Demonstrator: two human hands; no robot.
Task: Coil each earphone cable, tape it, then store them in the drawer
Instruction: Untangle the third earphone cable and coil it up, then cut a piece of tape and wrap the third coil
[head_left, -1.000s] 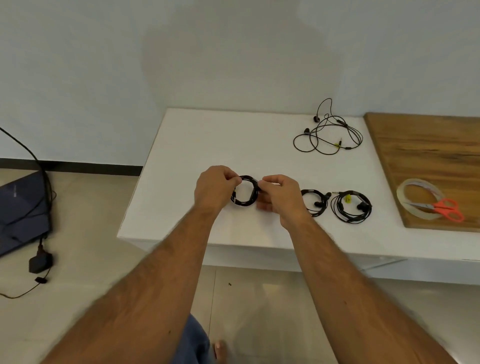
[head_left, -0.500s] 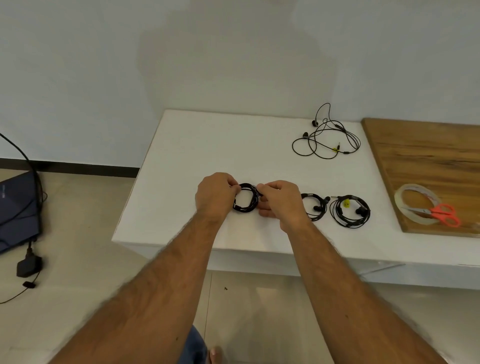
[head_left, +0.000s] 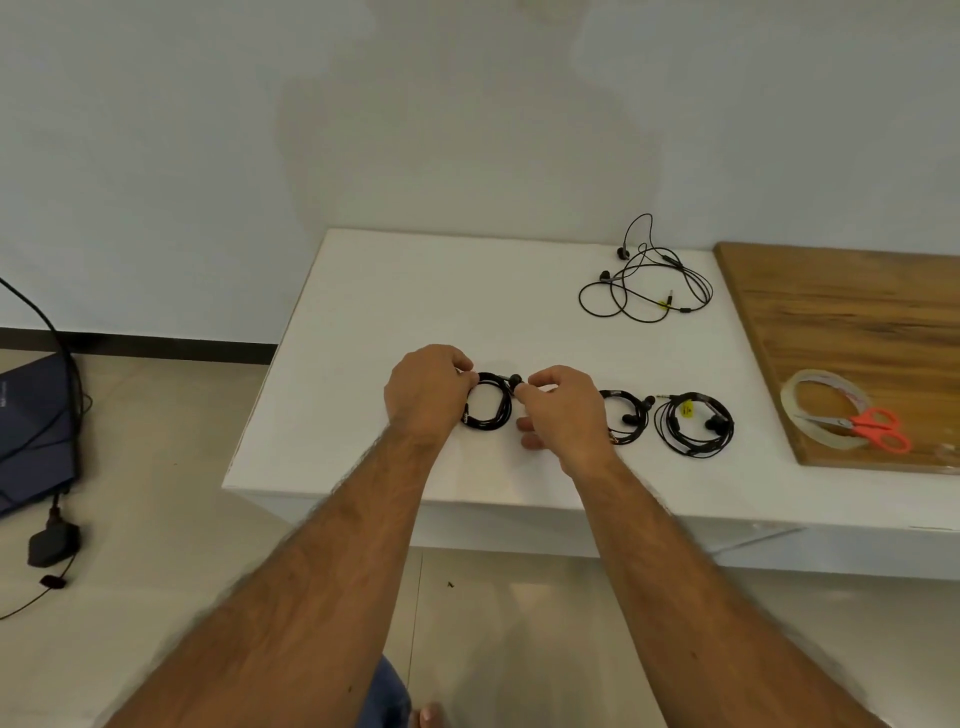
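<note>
Two bare forearms reach in from the bottom edge of the view, both without sleeves, watch, bracelet or rings that can be seen. Dark hair covers the top of each forearm, thinning toward the wrists. The left hand (head_left: 428, 395) and the right hand (head_left: 563, 410) are bare as well, no gloves, with short nails where fingertips show. Low in the view, between the arms, a patch of blue denim-like cloth (head_left: 387, 699) shows, worn on the legs, and just beside it the tips of bare toes (head_left: 428, 714) on the floor.
</note>
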